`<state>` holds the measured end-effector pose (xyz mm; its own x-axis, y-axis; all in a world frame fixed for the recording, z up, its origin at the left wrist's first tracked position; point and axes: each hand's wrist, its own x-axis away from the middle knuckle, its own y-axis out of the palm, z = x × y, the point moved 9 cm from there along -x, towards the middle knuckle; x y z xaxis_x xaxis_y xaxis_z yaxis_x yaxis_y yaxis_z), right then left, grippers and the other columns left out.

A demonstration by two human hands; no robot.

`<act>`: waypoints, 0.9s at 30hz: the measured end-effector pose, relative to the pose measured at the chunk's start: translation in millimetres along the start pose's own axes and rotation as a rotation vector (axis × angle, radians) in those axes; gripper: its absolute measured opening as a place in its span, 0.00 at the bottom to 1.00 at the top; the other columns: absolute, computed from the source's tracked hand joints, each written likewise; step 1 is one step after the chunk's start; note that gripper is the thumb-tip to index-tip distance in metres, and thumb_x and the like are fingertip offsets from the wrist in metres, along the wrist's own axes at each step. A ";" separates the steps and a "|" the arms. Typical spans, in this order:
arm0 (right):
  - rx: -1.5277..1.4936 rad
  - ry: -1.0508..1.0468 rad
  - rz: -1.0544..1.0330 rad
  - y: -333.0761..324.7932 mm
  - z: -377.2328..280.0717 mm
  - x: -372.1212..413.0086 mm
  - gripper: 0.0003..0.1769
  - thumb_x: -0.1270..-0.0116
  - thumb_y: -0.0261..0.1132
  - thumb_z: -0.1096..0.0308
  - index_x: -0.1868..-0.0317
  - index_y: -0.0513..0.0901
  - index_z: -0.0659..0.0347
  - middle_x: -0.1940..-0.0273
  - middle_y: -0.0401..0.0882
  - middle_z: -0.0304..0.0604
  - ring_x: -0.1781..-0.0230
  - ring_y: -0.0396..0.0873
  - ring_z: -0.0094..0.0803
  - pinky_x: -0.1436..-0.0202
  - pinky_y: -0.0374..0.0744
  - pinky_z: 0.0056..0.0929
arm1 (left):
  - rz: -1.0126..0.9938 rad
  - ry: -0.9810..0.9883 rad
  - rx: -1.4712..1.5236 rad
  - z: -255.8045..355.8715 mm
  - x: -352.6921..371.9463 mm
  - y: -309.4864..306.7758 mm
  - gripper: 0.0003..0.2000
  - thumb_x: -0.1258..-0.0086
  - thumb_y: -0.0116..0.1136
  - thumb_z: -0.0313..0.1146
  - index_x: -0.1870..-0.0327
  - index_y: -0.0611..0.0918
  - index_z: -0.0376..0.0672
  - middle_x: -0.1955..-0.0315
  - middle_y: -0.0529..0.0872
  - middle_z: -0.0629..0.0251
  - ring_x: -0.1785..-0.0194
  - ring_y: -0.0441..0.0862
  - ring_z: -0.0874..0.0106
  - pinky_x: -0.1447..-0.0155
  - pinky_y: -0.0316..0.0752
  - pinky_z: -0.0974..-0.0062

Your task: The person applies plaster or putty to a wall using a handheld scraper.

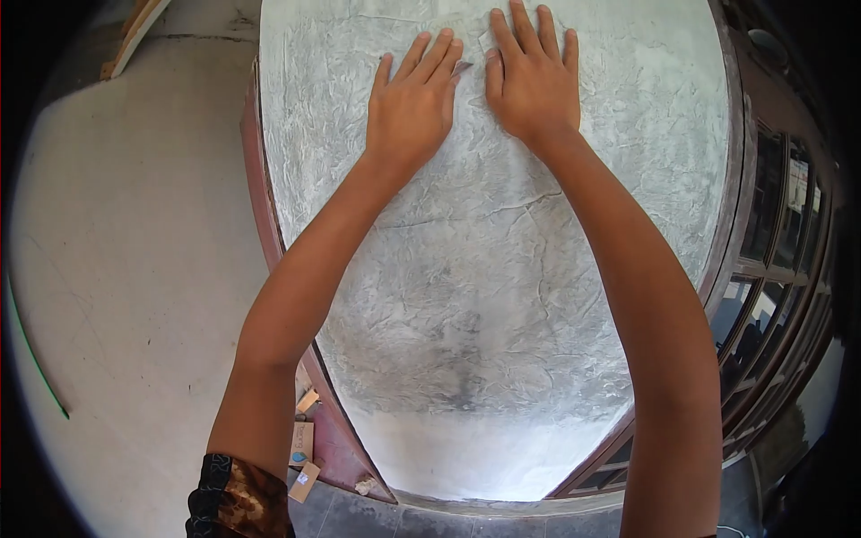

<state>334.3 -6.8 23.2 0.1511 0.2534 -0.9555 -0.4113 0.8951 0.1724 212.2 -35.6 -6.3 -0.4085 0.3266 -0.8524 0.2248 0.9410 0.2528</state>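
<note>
My left hand (pixel 408 108) lies nearly flat against a grey-white, rough plastered wall (pixel 466 260), high up in the view. A thin, dark-edged sheet (pixel 461 68) pokes out by its index finger and thumb; the rest is hidden under the hand. Just to the right, my right hand (pixel 538 90) presses on the same surface, fingers stretched and spread. Beside its thumb shows a small pale corner (pixel 487 39), too little to name. The two hands are apart. Cracks and trowel-like ridges run over the plaster, with a darker patch lower down.
Red-brown framing (pixel 260 170) edges the plaster on the left, beside a smooth beige wall (pixel 143 197). Glazed windows (pixel 771 224) stand at the right. Below lie small cardboard boxes (pixel 302 442) on a reddish ledge (pixel 345 457), above grey floor tiles (pixel 430 523).
</note>
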 end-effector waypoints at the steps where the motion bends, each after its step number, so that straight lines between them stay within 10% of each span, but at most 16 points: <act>1: -0.011 0.003 -0.014 -1.1 -1.5 -0.8 0.31 0.20 0.50 0.59 0.21 0.68 0.62 0.17 0.59 0.54 0.15 0.52 0.55 0.13 0.47 0.59 | -0.011 -0.027 0.001 -11.4 -21.7 7.5 0.17 0.20 0.56 0.36 0.35 0.84 0.45 0.33 0.84 0.64 0.28 0.78 0.61 0.27 0.72 0.46; 3: -0.021 0.006 -0.024 0.9 -2.6 -0.9 0.32 0.21 0.50 0.60 0.21 0.68 0.63 0.17 0.59 0.54 0.15 0.52 0.55 0.13 0.47 0.58 | -0.273 -0.222 0.035 -37.9 -70.4 27.5 0.19 0.21 0.57 0.37 0.33 0.82 0.43 0.32 0.83 0.65 0.26 0.77 0.62 0.27 0.71 0.43; 6: -0.007 -0.030 0.018 -1.0 -1.8 -1.3 0.32 0.22 0.52 0.61 0.21 0.68 0.64 0.18 0.60 0.54 0.15 0.52 0.55 0.13 0.47 0.59 | -0.075 -0.166 0.004 -34.3 -77.0 24.0 0.21 0.13 0.41 0.37 0.31 0.79 0.35 0.26 0.77 0.51 0.22 0.70 0.51 0.23 0.66 0.44; 7: -0.018 -0.016 -0.005 -1.0 -1.4 -1.8 0.32 0.22 0.52 0.61 0.21 0.68 0.64 0.18 0.60 0.54 0.15 0.52 0.55 0.13 0.47 0.59 | 0.056 -0.130 -0.045 -20.1 -51.6 12.9 0.18 0.21 0.57 0.36 0.33 0.83 0.45 0.33 0.84 0.65 0.26 0.77 0.62 0.28 0.71 0.41; 14: -0.046 -0.011 0.003 -3.1 -3.7 -2.9 0.31 0.23 0.52 0.63 0.23 0.70 0.65 0.19 0.62 0.57 0.16 0.53 0.56 0.13 0.47 0.59 | -0.249 -0.229 -0.050 -32.7 -58.5 26.6 0.21 0.20 0.56 0.37 0.28 0.79 0.47 0.26 0.78 0.65 0.22 0.73 0.63 0.26 0.68 0.39; 17: -0.057 -0.026 0.036 -4.0 -3.0 -1.5 0.30 0.23 0.52 0.63 0.24 0.71 0.66 0.20 0.63 0.57 0.16 0.54 0.56 0.14 0.48 0.60 | -0.054 -0.197 -0.028 -43.0 -80.5 30.6 0.21 0.13 0.41 0.36 0.31 0.80 0.35 0.26 0.76 0.51 0.22 0.70 0.51 0.22 0.65 0.44; 20: -0.090 -0.025 0.038 -5.2 -2.1 -1.7 0.30 0.23 0.52 0.63 0.24 0.72 0.67 0.20 0.64 0.58 0.16 0.55 0.57 0.14 0.48 0.61 | 0.001 -0.150 -0.064 1.7 -7.8 10.6 0.20 0.19 0.55 0.36 0.29 0.80 0.47 0.26 0.78 0.64 0.23 0.73 0.62 0.27 0.68 0.40; 27: -0.103 -0.029 0.038 -8.8 -4.5 -2.9 0.30 0.23 0.52 0.64 0.25 0.72 0.67 0.20 0.63 0.58 0.16 0.55 0.57 0.14 0.48 0.60 | -0.005 -0.201 0.007 -35.2 -73.2 19.7 0.21 0.13 0.42 0.36 0.32 0.80 0.35 0.26 0.76 0.51 0.22 0.70 0.50 0.22 0.64 0.44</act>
<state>333.5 -17.0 23.3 0.1589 0.2979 -0.9413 -0.5075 0.8424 0.1809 215.4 -37.9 77.1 -0.2247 0.2972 -0.9280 0.2293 0.9417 0.2461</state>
